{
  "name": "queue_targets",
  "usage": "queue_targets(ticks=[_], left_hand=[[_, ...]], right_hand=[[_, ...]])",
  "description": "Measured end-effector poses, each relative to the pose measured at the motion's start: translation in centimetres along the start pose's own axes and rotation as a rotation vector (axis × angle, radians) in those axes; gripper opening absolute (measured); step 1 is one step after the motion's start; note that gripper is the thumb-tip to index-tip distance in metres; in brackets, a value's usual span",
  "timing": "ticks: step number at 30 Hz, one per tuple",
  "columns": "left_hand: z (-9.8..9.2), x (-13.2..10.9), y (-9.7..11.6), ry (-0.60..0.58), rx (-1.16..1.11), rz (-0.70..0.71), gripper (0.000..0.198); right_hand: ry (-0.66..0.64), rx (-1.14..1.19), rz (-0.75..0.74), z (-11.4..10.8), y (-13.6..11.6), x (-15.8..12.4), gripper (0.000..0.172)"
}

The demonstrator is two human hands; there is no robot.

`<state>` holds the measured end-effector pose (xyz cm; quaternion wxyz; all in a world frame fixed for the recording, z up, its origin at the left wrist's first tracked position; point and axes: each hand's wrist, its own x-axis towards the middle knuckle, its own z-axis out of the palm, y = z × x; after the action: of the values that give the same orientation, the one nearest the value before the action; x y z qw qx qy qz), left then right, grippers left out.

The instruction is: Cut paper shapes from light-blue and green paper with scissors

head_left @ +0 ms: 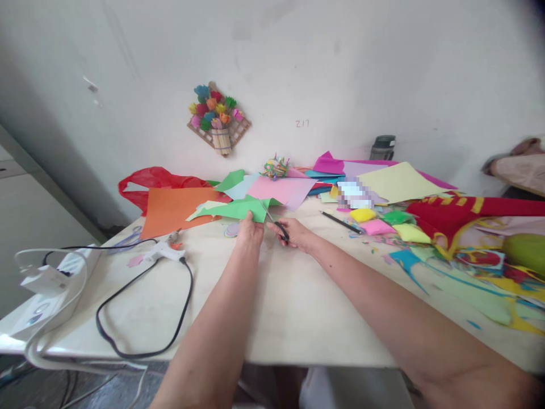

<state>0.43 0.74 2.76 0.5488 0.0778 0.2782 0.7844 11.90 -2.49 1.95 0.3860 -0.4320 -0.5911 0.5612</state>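
Note:
My left hand [250, 230] pinches the near edge of a green paper sheet [238, 209] that lies over the far middle of the table [293, 307]. My right hand [293, 233] is closed round the black handles of a pair of scissors [272, 220]. The blades point up and left into the green sheet, close beside the left hand. An orange sheet [174, 209] lies to the left and a pink sheet [281, 190] just behind.
A white glue gun [164, 250] with a black cable [140, 307] and a white power strip [55, 278] sit at the left. A black pen [340, 222], folded paper pieces and coloured scraps [460, 261] spread to the right. A red bag [149, 182] and a paper-flower decoration [217, 122] are at the wall.

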Motion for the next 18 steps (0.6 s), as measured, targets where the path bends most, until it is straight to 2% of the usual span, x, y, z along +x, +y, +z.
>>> queue_targets(ticks=[9,18], left_hand=[[0.20,-0.16,0.10,0.015,-0.004,0.008,0.021],[0.08,-0.06,0.35,-0.033,0.035,-0.007,0.024]], right_hand=[[0.027,0.010,0.008,-0.07,-0.19,-0.15,0.027],[0.024,0.034,0.051,-0.18,-0.69,-0.44,0.024]])
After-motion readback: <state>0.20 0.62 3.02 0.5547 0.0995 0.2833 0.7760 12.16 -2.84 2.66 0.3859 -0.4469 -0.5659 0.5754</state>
